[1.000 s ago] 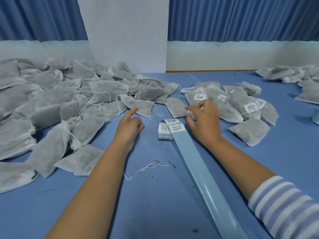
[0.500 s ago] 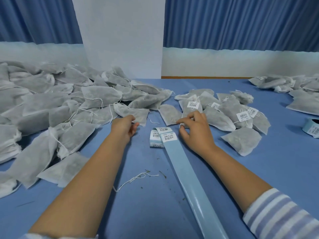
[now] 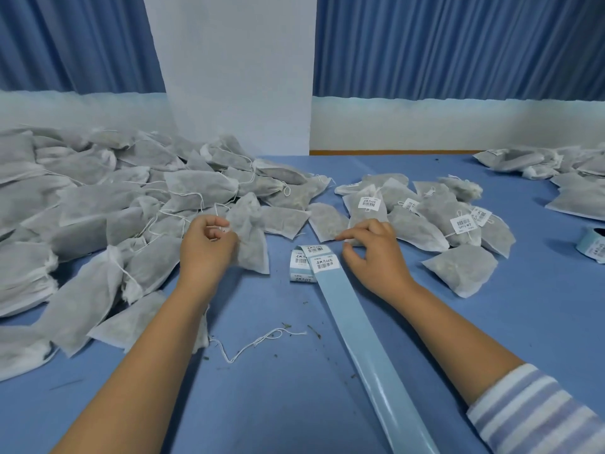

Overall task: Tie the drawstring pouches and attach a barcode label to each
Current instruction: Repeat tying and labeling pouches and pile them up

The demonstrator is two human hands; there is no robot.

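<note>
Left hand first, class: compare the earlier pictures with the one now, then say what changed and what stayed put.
The left hand reached to the unlabelled heap and now grips a pouch, drawn out toward the label strip. The right hand came off the labelled pouches and hovers beside the strip, holding nothing. The strip, the loose string and the heaps stayed where they were.

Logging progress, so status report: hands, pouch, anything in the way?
Left hand grips a pouch. Right hand empty, beside the label strip. Nothing blocks the labels.

Soft even light, wide-angle edge bowing
</note>
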